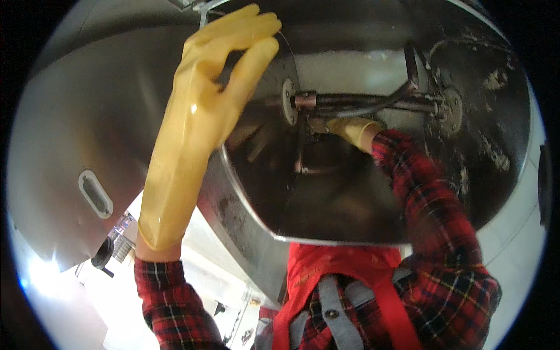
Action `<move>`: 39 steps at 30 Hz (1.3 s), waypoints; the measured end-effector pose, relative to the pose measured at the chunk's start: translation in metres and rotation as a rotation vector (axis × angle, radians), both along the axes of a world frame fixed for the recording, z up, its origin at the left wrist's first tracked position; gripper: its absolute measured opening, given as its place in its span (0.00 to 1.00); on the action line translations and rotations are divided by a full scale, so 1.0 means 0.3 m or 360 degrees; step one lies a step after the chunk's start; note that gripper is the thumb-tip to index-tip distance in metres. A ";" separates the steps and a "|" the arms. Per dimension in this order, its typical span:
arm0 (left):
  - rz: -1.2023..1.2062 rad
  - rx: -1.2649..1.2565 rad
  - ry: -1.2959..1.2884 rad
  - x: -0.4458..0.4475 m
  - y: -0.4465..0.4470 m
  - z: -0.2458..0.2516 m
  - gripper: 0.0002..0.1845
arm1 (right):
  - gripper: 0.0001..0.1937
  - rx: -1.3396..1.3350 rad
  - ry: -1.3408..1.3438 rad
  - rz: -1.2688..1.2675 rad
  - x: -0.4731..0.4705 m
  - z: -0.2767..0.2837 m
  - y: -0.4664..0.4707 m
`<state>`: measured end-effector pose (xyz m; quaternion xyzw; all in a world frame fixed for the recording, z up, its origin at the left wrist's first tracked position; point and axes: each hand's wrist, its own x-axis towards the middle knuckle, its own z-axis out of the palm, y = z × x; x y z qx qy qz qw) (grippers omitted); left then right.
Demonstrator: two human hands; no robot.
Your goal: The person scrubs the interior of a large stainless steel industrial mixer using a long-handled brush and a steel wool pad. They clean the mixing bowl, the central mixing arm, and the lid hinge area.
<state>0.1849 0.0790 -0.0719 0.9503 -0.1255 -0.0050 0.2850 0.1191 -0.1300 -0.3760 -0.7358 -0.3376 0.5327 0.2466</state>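
Observation:
A large metal mixer bowl [341,205] opens before me, with a horizontal shaft and bent mixing arms [376,103] across it. My left hand [218,74], in a long yellow rubber glove, is raised at the bowl's upper left rim, fingers extended together and thumb apart; no object shows in it. My right hand [350,129], also in a yellow glove, reaches down inside, just below the shaft. Its fingers are near a brownish, blurred thing [318,127]; whether they grip it is unclear. Pale residue [498,157] sticks to the right inner wall.
A broad metal panel with an oval slot [96,194] stands at the left. Round flanges hold the shaft at both side walls. The bowl's front metal rim [332,242] lies against or close to my red apron [341,258]. White tiles [512,236] are at the right.

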 end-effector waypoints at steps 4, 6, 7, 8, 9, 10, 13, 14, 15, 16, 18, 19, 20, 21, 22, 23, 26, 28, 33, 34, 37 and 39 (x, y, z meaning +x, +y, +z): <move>0.0039 -0.0019 -0.0011 -0.005 0.000 0.042 0.13 | 0.22 -0.0111 -0.0083 -0.0075 0.018 -0.051 0.008; 0.0046 -0.0036 -0.0037 0.000 0.001 0.045 0.13 | 0.21 -0.0119 -0.0055 -0.0035 0.009 -0.052 -0.020; 0.0044 -0.0046 -0.0044 -0.001 -0.001 0.044 0.13 | 0.21 -0.0117 -0.0017 -0.0009 -0.020 -0.038 -0.044; 0.0051 -0.0054 -0.0054 -0.001 0.000 0.054 0.12 | 0.21 -0.0102 0.0032 0.0038 -0.049 -0.011 -0.063; 0.0063 -0.0066 -0.0059 -0.007 0.002 0.056 0.12 | 0.21 -0.0080 0.0080 0.0071 -0.072 0.013 -0.073; 0.0075 -0.0072 -0.0064 -0.025 0.000 0.072 0.12 | 0.21 -0.0077 0.0136 0.0112 -0.122 0.056 -0.094; 0.0039 -0.0078 -0.0174 -0.021 0.018 0.055 0.12 | 0.20 -0.0057 0.0254 0.0217 -0.160 0.151 -0.123; 0.0022 -0.0090 -0.0211 -0.018 0.026 0.046 0.12 | 0.20 -0.0067 0.0254 0.0243 -0.175 0.189 -0.131; 0.0040 -0.0043 -0.0202 -0.021 0.038 0.043 0.13 | 0.20 -0.0046 0.0257 0.0274 -0.159 0.221 -0.100; 0.0034 -0.0047 -0.0212 -0.004 0.025 0.018 0.14 | 0.19 -0.0064 0.0238 0.0250 -0.144 0.255 -0.119; 0.0021 -0.0009 -0.0181 -0.001 0.003 -0.012 0.15 | 0.19 -0.0094 0.0188 0.0193 -0.096 0.316 -0.123; 0.0033 0.0005 -0.0126 -0.005 0.001 -0.017 0.16 | 0.19 -0.0114 0.0164 0.0134 -0.059 0.354 -0.139; 0.0045 0.0019 -0.0069 -0.009 0.001 -0.020 0.17 | 0.19 -0.0134 0.0148 0.0068 -0.040 0.400 -0.157; 0.0068 0.0041 -0.0030 -0.006 0.011 -0.024 0.17 | 0.19 -0.0140 0.0137 -0.0017 -0.020 0.455 -0.172; 0.0047 0.0056 -0.0046 -0.008 0.014 -0.026 0.18 | 0.18 -0.0138 0.0134 -0.0119 -0.011 0.513 -0.190; 0.0029 0.0038 -0.0057 -0.001 0.019 -0.030 0.19 | 0.18 -0.0138 0.0124 -0.0225 -0.004 0.573 -0.198; 0.0023 0.0020 -0.0062 0.000 0.025 -0.033 0.19 | 0.18 -0.0047 0.0081 -0.0541 -0.074 0.712 -0.155; 0.0022 -0.0040 -0.0208 -0.007 0.011 -0.056 0.17 | 0.17 0.0023 -0.0035 -0.0713 -0.177 0.756 -0.084; 0.0030 -0.0086 -0.0236 0.013 -0.002 -0.071 0.17 | 0.18 0.0205 -0.0067 -0.0524 -0.354 0.752 -0.001; 0.0012 -0.0068 -0.0184 0.014 0.001 -0.068 0.17 | 0.20 0.0241 -0.0006 -0.0403 -0.362 0.726 -0.032; 0.0054 -0.0009 -0.0052 -0.009 0.018 -0.046 0.19 | 0.25 0.0240 0.0205 -0.0100 -0.340 0.692 -0.162; 0.0109 0.0023 -0.0024 -0.024 0.038 -0.050 0.19 | 0.27 0.0112 0.0358 0.0033 -0.251 0.756 -0.260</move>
